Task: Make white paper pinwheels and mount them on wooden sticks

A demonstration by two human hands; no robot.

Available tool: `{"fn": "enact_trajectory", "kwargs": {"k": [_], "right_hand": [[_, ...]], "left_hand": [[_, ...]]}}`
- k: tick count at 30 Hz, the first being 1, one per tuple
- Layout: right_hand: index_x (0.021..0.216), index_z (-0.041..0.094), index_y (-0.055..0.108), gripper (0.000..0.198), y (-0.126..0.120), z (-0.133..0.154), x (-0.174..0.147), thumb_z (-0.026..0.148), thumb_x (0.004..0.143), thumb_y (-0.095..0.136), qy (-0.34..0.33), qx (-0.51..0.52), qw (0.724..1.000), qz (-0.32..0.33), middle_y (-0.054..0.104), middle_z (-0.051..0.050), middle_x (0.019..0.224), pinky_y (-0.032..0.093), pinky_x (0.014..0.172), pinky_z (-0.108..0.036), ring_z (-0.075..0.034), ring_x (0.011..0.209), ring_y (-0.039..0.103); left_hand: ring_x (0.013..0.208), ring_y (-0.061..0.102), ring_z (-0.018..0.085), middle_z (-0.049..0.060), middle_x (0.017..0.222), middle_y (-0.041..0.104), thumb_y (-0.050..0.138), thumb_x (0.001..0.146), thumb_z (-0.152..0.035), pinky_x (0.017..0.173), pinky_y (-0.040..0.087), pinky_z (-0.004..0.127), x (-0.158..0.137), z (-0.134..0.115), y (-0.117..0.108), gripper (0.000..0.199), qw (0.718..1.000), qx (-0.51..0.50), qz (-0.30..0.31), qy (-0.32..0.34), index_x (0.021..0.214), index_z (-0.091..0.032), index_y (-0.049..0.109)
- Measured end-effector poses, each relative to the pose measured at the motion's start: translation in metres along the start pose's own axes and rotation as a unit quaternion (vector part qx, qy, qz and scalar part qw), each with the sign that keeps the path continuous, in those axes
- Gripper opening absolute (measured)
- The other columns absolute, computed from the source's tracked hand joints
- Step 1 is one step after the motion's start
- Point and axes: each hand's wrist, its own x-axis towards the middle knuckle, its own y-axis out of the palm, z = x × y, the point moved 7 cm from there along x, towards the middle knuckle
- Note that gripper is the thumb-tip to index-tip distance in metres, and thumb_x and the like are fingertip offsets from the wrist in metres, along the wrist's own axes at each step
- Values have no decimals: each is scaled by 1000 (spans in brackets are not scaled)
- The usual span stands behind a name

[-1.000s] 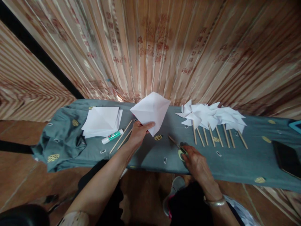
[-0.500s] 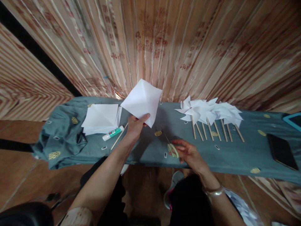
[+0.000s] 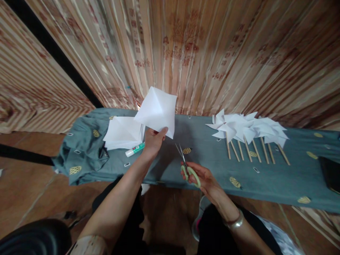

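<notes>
My left hand (image 3: 155, 141) pinches the near corner of a creased white paper square (image 3: 158, 111), thumb on top, and holds it up above the table. In my right hand (image 3: 203, 177) is a pair of scissors (image 3: 190, 173) with pale green handles; the blades are slightly apart and point away from me toward the paper, not touching it. A stack of white paper sheets (image 3: 123, 132) lies to the left, partly behind the raised square. By its front edge is a glue stick (image 3: 134, 150), its right end hidden by my left arm.
Several white paper pinwheels (image 3: 248, 127) on wooden sticks lie in an overlapping row on the right of the cloth-covered table (image 3: 164, 173). A dark phone-like slab (image 3: 330, 173) rests at the right edge. A patterned curtain (image 3: 186, 53) hangs behind.
The scissors have turned and their blades have spread apart, now showing both handle loops. The paper square has tilted and shifted slightly left. The whole view has swung a little left.
</notes>
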Motion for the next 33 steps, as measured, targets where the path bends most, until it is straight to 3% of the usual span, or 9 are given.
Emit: {"fn": "enact_trajectory", "kwargs": {"k": [3,11,18,33], "right_hand": [[115,25,70,60,4,0,5,48,62,85,-39,-63,997,-2,73,-7,96,52,71,-29,-18,83,65],[115,25,70,59,23,13,19,45,61,84,-44,-105,993,20,69,-1,87,49,68,-25,-12,75,60],[113,24,72,58,24,18,23,53,65,81,-54,-105,993,17,69,-3,84,47,64,-25,-13,73,59],[106,23,74,57,20,17,26,54,60,84,-55,-72,996,-3,72,-3,81,44,56,-23,-12,67,59]], "left_hand": [[44,44,8,-3,47,52,72,64,-29,45,34,22,-4,1,0,23,999,33,10,26,54,-17,54],[50,51,10,-3,54,58,68,63,-26,49,43,22,-18,11,14,13,998,43,51,15,61,-17,59],[49,50,10,-4,55,57,67,64,-20,48,42,21,-22,7,16,8,998,32,57,11,62,-17,60],[46,47,10,-3,49,54,66,68,-15,49,39,24,-26,8,19,18,996,54,65,-11,52,-17,57]]}}
